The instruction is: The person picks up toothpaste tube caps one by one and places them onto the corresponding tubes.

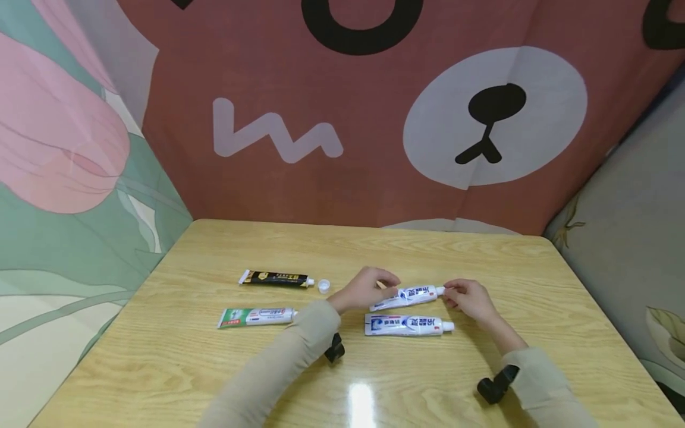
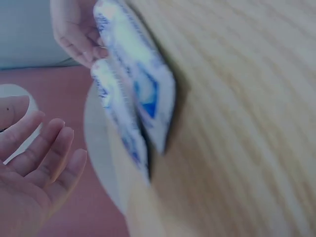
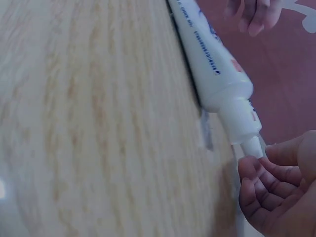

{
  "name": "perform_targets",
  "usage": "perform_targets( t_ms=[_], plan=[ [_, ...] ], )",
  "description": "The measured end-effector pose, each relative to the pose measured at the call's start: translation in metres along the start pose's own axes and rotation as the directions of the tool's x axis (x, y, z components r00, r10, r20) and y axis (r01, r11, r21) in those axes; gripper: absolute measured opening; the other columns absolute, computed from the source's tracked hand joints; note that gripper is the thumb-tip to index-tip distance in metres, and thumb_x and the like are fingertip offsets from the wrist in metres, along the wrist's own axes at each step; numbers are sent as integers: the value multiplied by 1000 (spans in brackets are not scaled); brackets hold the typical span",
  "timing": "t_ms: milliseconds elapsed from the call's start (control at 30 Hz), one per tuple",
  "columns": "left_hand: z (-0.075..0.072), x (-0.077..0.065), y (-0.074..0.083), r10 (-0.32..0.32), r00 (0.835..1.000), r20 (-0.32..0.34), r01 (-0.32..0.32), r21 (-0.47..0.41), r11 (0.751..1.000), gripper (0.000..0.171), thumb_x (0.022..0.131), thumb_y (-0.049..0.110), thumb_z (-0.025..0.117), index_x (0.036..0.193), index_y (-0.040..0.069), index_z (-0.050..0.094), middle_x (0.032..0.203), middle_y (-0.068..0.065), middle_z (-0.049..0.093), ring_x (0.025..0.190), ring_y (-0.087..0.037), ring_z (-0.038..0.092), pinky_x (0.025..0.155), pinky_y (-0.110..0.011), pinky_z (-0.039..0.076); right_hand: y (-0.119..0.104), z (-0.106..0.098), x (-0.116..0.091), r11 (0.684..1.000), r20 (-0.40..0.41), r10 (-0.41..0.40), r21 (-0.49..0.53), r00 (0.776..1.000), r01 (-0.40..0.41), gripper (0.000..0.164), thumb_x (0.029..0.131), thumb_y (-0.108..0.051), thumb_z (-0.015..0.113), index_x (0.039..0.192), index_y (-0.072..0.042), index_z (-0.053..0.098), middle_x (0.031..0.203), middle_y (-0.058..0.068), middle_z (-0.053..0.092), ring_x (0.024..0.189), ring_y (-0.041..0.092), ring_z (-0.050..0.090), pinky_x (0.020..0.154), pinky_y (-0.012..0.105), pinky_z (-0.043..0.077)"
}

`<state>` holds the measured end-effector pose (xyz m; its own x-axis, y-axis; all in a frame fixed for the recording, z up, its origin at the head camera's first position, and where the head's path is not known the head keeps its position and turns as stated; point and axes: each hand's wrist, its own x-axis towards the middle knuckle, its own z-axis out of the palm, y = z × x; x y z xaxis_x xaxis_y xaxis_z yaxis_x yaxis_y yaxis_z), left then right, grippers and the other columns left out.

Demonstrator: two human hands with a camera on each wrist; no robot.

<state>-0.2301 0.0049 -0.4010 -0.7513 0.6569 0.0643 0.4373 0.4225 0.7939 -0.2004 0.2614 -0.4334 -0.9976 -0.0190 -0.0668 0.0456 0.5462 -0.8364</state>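
Right now the rear white-and-blue tube (image 1: 414, 295) lies between my two hands, right of the middle of the counter (image 1: 428, 380), its narrow white end toward my right. With my right grip (image 1: 471, 299) I pinch that narrow end between thumb and forefinger, nearly closed, the other fingers curled in beneath. My left grip (image 1: 364, 289) is loosely open above the tube's flat end, fingers spread and slightly bent, with hold of nothing.

Just in front, nearer to me, lies the front white-and-blue tube (image 1: 404, 325), nearly parallel and capped. To the left of my left grip I have a loose white cap (image 1: 323, 286), just beside the nozzle of a black tube (image 1: 278, 279). Nearer to me than that rests a green-and-white tube (image 1: 257, 317), its right tip partly hidden by my left sleeve (image 1: 278, 362). A black device (image 1: 497, 384) sits at my right wrist. Beyond the counter hangs a reddish-brown cloth (image 1: 267, 196) with a bear's muzzle printed on it.
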Motion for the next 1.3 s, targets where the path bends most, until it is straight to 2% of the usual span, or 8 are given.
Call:
perform_targets(
  t_ms=[233, 533, 867, 1033, 1200, 1300],
  plan=[
    [-13, -11, 13, 89, 996, -19, -90, -25, 996, 25, 89, 11, 59, 111, 1, 63, 106, -13, 63, 93, -11, 57, 77, -19, 46, -13, -10, -6, 998, -13, -63, -17, 998, 63, 28, 93, -7, 50, 111, 14, 54, 92, 22, 63, 72, 22, 60, 58, 30, 50],
    [-20, -23, 18, 168, 985, -27, -170, -68, 983, 23, 88, 8, 59, 109, -2, 63, 104, -15, 64, 93, -15, 58, 76, -23, 48, -40, -12, -26, 991, -18, -135, -24, 991, 135, 32, 93, -15, 54, 112, 10, 56, 95, 22, 63, 76, 28, 61, 64, 36, 51],
    [-23, -55, 13, 210, 977, -29, -212, -68, 975, 22, 87, 6, 60, 107, 0, 64, 103, -10, 64, 92, -12, 58, 77, -23, 48, -60, 0, -49, 979, -8, -201, 20, 980, 201, 26, 89, -15, 59, 104, 6, 61, 88, 16, 64, 72, 23, 61, 63, 32, 49],
    [-24, -73, 11, 248, 968, -46, -251, -69, 966, 21, 88, 7, 59, 108, 0, 64, 104, -10, 64, 91, -13, 59, 77, -23, 48, -63, 5, -61, 970, 24, -239, 44, 971, 237, 21, 89, -15, 60, 99, 3, 63, 84, 13, 64, 70, 24, 61, 58, 31, 50],
    [-25, -86, 9, 289, 954, -82, -294, -62, 954, 20, 87, 4, 59, 105, -3, 64, 101, -13, 64, 89, -16, 60, 76, -25, 49, -66, 9, -70, 959, 35, -278, 67, 960, 276, 19, 88, -10, 60, 99, 4, 63, 82, 10, 64, 67, 18, 61, 56, 29, 50],
    [-29, -94, 9, 279, 955, -97, -286, -68, 956, 20, 87, 7, 60, 105, 0, 64, 102, -10, 64, 88, -12, 60, 76, -25, 49, -66, 11, -73, 947, 38, -317, 67, 948, 315, 17, 87, -8, 60, 99, 4, 63, 80, 11, 64, 64, 14, 60, 53, 28, 49]
  ],
)
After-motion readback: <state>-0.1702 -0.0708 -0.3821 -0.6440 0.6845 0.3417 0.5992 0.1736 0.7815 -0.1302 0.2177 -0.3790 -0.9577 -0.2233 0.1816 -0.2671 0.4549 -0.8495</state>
